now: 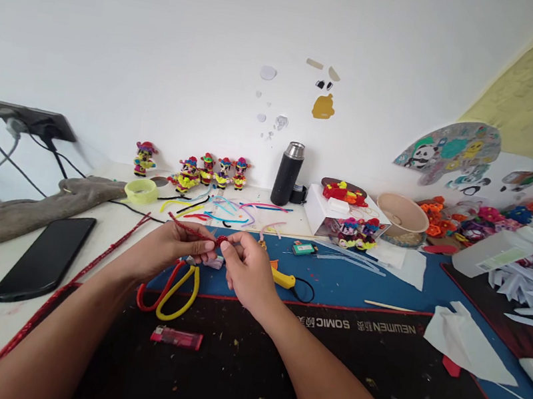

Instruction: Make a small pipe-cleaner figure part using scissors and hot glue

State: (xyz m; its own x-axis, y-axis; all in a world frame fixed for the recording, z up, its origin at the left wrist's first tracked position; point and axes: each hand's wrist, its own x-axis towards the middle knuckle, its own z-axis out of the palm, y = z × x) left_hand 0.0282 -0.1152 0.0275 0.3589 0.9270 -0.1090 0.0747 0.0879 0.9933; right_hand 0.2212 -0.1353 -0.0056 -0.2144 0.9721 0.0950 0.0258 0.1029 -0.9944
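Note:
Near the middle of the view, a dark red braided cord [193,231] is pinched between my two hands. My left hand [178,246] closes its thumb and fingers on the cord, and one end sticks up past it. Close beside it, my right hand [248,267] pinches a small red knotted part [220,240] of the cord. Another stretch of red cord [95,261] runs diagonally down to the lower left, passing behind my left forearm. Scissors with red and yellow handles [179,293] lie just below my hands. A red lighter [176,338] rests on the black mat [227,382].
A black phone [43,258] and driftwood [38,204] lie at left. Small figurines [206,170], pipe cleaners [234,211] and a black thermos [288,174] stand or lie behind my hands. At right are a yellow-handled tool [283,278], white box [318,211], bowl [402,214] and bottle [491,252].

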